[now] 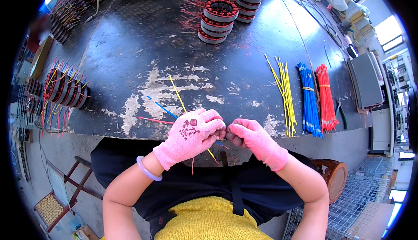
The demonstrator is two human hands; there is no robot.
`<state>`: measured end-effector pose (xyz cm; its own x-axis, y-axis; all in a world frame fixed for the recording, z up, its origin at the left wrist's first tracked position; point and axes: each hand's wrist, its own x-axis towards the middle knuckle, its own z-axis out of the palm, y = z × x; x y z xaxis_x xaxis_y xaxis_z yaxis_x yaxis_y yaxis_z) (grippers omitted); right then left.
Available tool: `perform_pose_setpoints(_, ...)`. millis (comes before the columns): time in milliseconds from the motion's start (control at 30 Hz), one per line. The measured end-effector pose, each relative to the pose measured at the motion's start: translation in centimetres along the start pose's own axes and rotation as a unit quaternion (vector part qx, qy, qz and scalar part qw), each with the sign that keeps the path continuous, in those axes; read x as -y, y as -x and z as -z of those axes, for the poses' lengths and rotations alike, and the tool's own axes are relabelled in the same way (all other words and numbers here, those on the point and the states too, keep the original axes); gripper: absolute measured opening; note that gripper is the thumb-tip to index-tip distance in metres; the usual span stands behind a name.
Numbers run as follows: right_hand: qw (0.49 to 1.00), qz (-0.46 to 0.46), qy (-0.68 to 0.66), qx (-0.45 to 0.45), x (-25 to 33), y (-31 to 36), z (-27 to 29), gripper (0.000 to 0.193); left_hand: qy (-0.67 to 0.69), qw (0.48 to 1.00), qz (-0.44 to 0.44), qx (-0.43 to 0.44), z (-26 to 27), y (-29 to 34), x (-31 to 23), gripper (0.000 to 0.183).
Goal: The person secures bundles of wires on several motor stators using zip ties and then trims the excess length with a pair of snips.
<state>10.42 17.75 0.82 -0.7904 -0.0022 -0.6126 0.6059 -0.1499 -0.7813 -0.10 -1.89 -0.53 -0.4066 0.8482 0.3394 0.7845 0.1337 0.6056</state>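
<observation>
My left hand, in a pink printed glove, is closed round a few wires at the table's front edge. A yellow wire, a blue wire and a red wire stick out beyond it to the upper left. Their other ends come out below the palm, over my lap. My right hand, gloved in pink too, pinches with its fingertips right against the left fingertips. What lies in that pinch is hidden by the fingers.
To the right lie bundles of yellow wires, blue wires and red wires, beside dark-handled pliers. Stacked motor stators stand at the back; more wired stators sit at the left. The dark tabletop has worn patches.
</observation>
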Motion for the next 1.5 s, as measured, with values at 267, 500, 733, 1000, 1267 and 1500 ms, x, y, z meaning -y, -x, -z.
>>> perform_pose_setpoints(267, 0.653, 0.486, 0.553, -0.180, 0.7, 2.0, -0.7, 0.027, -0.009, 1.000, 0.013, 0.000, 0.0, 0.3, -0.1, 0.015)
perform_pose_setpoints(500, 0.612, 0.491, 0.596, -0.171, -2.7, 0.2, 0.5, 0.052, -0.021, 0.999, 0.026, 0.006, -0.3, 0.1, -0.3, 0.015)
perform_pose_setpoints(733, 0.577, 0.509, 0.623, -0.142, -1.2, -0.2, 0.7, 0.052, 0.014, 0.999, 0.006, 0.038, 4.5, 0.9, -0.1, 0.029)
perform_pose_setpoints(1000, 0.598, 0.510, 0.608, -0.111, -1.0, -1.3, 2.5, 0.050, -0.116, 0.974, -0.003, 0.196, 8.0, -0.2, -1.6, 0.092)
perform_pose_setpoints(1267, 0.633, 0.258, 0.482, -0.548, 0.9, 8.2, 17.4, 0.037, -0.182, 0.970, 0.042, 0.156, 6.2, 0.8, -1.5, 0.100)
perform_pose_setpoints(1500, 0.679, -0.202, 0.413, -0.572, -1.8, 13.3, 31.7, 0.109, -0.189, 0.969, 0.038, 0.156, 4.7, 0.3, -1.5, 0.101)
